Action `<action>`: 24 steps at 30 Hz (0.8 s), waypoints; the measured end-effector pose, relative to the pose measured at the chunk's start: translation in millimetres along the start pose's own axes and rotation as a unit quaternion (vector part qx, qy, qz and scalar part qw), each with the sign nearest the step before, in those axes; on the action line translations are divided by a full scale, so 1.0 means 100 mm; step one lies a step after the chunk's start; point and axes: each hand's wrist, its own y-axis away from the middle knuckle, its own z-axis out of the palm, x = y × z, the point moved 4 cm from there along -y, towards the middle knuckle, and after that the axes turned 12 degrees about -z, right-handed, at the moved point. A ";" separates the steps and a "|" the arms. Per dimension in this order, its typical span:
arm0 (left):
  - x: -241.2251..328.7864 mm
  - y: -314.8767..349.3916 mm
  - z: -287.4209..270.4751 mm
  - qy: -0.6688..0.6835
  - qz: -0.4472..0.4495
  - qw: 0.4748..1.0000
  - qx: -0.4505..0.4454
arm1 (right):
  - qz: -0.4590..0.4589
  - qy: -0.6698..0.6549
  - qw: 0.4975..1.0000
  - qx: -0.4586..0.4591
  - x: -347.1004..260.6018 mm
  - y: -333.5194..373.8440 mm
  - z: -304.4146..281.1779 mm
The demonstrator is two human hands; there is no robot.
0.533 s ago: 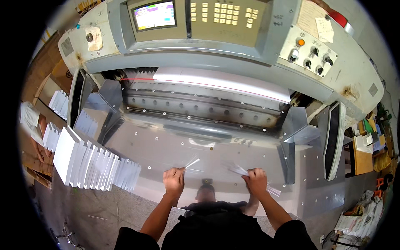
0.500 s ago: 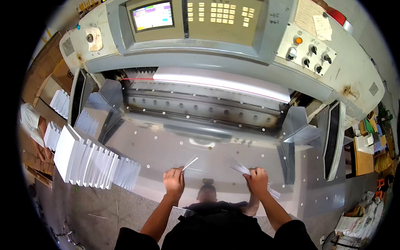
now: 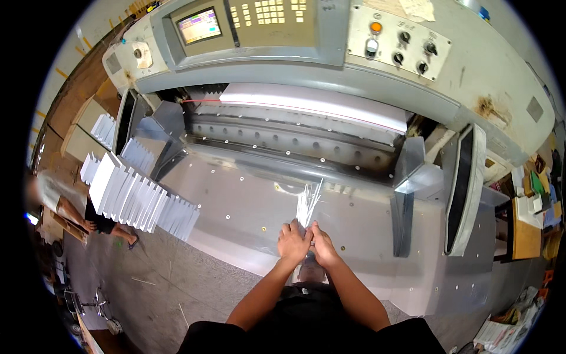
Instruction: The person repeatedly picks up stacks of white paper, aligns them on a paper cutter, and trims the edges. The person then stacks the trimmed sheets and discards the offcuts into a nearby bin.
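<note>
My left hand point(image 3: 293, 241) and my right hand point(image 3: 322, 243) are side by side over the steel table point(image 3: 236, 206), fingers closed around the near end of a bundle of thin white paper strips point(image 3: 307, 203). The strips fan out away from me, some lying at an angle to the others. Beyond them, a thick stack of white paper point(image 3: 312, 105) rests inside the cutting machine, a red light line running along its front edge. The pinched ends of the strips are hidden by my fingers.
Stacked white paper blocks point(image 3: 127, 192) stand at the table's left end. Upright metal side guards point(image 3: 408, 197) flank the table. A panel with knobs point(image 3: 398, 44) and a screen point(image 3: 199, 26) are above. Another person point(image 3: 68, 203) stands at left; cut strips lie on the floor.
My hands have come together at the middle from apart, bringing the strips from both into one bundle. The view has shifted, and the other person at left shows more fully.
</note>
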 end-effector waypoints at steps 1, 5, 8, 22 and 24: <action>0.00 -0.01 0.07 -0.010 0.037 0.999 0.022 | 0.001 -0.062 0.998 -0.001 -0.01 0.04 -0.01; 0.06 0.03 0.14 -0.024 0.234 0.967 0.100 | -0.006 -0.185 0.982 0.030 0.02 0.16 -0.33; -0.02 0.08 0.10 -0.017 0.330 0.943 0.035 | -0.060 -0.044 0.994 0.086 -0.03 0.70 -0.63; 0.38 0.71 0.20 0.018 0.572 0.809 -0.130 | -0.220 0.510 0.721 0.416 -0.27 2.22 -1.48; 0.44 0.66 0.11 0.057 0.550 0.818 -0.160 | -0.259 0.530 0.673 0.445 -0.21 2.10 -1.72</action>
